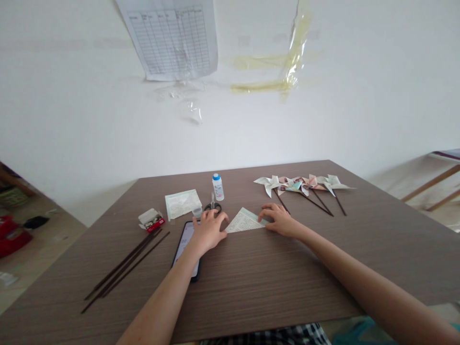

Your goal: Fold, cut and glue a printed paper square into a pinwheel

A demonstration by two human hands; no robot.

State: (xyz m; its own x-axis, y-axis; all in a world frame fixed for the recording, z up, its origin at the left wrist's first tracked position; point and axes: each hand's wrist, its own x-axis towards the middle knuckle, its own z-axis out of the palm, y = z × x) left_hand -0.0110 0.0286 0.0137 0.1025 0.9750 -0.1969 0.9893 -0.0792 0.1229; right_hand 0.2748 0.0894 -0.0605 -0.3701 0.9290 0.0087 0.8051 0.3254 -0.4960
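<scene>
Wooden table (323, 268), bare along its near edge. Dark sticks (125, 263) are laid at left, pinwheels (302, 184) far right. The folded paper (244, 221) is pinned at centre by the left hand (208, 230) and right hand (278, 220), fingers flattened, nothing grasped. A phone (185, 239) is crossed by the left forearm; scissors (212, 207) are set just beyond.

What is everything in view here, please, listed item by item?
folded paper: one, white printed, table centre
phone: one, black, under left forearm
scissors: one, black handles, behind left hand
small bottle: one, white, blue cap, behind scissors
pinwheels: about four, pale, far right
sticks: several, dark, table left
small box: one, red-white, by sticks
paper pack: one, pale green, beside box
wall sheet: one, white, gridded, on wall
table: one, brown, foreground
left hand: one, at paper's left corner
right hand: one, on paper's right corner
</scene>
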